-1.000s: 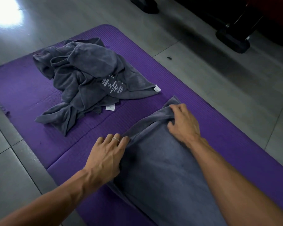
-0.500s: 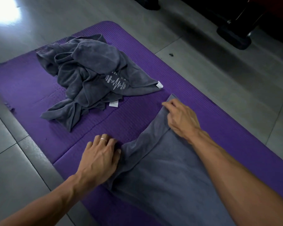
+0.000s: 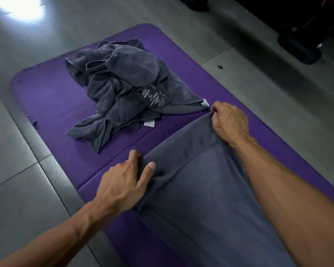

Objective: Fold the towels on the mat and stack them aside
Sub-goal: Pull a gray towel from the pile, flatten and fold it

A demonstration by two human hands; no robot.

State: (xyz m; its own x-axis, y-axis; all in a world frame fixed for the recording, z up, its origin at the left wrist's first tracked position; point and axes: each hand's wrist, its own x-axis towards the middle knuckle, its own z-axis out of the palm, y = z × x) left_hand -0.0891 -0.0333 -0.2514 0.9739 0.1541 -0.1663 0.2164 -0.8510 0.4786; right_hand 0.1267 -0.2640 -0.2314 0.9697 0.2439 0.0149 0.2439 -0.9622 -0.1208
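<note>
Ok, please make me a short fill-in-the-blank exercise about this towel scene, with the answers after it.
1. Both hands grip the far edge of the spread towel, which lies on a ____ mat.
2. The right hand grips its far ____.
3. The left hand wears a ____.
4. The pile beyond is ____, not folded.

Answers: purple; corner; ring; crumpled

Near end of the spread towel [image 3: 201, 189] runs off the bottom edge. Left hand [image 3: 123, 182] covers its left corner; right hand's [image 3: 229, 122] fingertips curl out of sight into the cloth. Towel pile [image 3: 123, 87]: count unreadable, printed mark too small. Dark object [image 3: 299, 49] top right cut off.
</note>
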